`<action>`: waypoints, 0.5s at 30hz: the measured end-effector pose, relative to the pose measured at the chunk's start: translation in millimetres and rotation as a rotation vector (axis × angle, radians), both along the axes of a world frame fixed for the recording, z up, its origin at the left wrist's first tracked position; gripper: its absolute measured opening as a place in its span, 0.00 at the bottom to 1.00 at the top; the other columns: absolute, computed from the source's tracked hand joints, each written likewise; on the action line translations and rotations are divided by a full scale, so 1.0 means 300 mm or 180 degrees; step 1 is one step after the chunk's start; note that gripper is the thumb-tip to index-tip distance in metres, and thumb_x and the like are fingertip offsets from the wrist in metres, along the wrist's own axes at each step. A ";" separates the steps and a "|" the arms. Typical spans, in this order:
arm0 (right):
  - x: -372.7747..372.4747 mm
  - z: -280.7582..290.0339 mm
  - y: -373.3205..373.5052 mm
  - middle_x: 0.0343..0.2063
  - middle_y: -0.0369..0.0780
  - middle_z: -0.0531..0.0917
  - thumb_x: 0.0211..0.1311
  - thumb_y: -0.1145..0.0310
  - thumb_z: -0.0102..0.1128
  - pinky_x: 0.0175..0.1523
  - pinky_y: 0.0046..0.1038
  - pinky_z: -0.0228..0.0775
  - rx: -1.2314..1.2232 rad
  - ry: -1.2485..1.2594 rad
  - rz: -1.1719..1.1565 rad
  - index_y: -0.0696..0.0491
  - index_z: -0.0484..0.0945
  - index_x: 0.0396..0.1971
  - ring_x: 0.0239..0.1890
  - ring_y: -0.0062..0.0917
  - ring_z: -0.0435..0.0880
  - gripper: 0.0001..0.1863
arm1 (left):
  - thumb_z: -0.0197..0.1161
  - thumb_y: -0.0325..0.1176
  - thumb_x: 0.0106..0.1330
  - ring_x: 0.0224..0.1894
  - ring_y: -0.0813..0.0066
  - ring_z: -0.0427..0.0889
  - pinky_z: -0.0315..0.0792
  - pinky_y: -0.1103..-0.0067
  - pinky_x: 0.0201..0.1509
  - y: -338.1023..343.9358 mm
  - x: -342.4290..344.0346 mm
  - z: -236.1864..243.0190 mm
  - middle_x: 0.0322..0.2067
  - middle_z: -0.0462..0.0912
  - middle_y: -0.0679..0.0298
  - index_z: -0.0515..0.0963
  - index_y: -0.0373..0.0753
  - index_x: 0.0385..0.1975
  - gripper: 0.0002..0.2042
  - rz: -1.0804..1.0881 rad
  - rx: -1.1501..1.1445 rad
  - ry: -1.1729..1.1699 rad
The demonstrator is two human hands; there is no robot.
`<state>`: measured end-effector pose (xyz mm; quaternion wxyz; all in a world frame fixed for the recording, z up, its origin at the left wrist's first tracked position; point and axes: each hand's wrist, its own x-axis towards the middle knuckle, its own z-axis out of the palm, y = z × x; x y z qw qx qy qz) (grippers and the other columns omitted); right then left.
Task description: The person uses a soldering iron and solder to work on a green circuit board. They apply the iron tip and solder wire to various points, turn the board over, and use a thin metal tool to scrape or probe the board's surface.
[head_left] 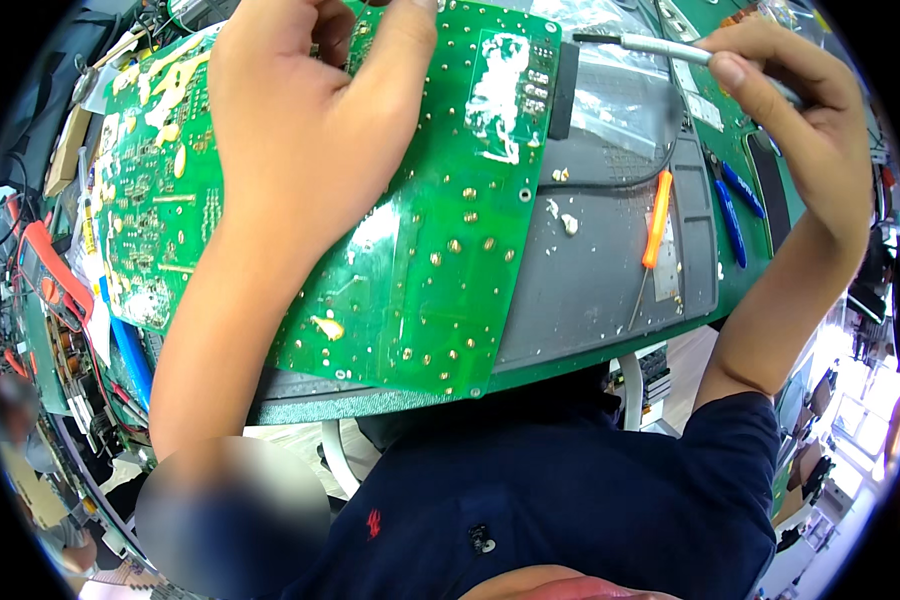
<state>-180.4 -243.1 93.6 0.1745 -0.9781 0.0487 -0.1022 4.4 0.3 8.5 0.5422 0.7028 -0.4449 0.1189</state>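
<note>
A large green circuit board (pixel 440 290) lies across the middle, its solder side up, with white residue patches and yellowish glue blobs at its left. My left hand (pixel 320 110) is over the board, fingers curled and thumb bent in; the upper edge cuts off the fingertips, so what they hold, if anything, is hidden. At the upper right my right hand (pixel 800 100) grips a slim grey pen-shaped tool (pixel 660 47) between thumb and fingers. Its dark tip points left, near a black strip (pixel 565 90) along the board's right edge.
A grey work mat (pixel 600 290) with white crumbs lies under the board. On it rests an orange-handled screwdriver (pixel 657 220); blue-handled pliers (pixel 732 215) lie farther right. Clear plastic bags (pixel 615 125) and a black cable (pixel 620 185) are behind. A red clamp-like tool (pixel 55 265) is at the left.
</note>
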 end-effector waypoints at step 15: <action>0.040 -0.096 0.013 0.31 0.40 0.83 0.51 0.86 0.71 0.39 0.24 0.65 0.0102 -0.0400 0.0836 0.61 0.85 0.40 0.33 0.24 0.77 0.14 | 0.69 0.28 0.58 0.30 0.75 0.76 0.70 0.79 0.37 0.015 0.004 0.014 0.28 0.78 0.60 0.79 0.34 0.39 0.11 -0.0052 0.0289 0.0322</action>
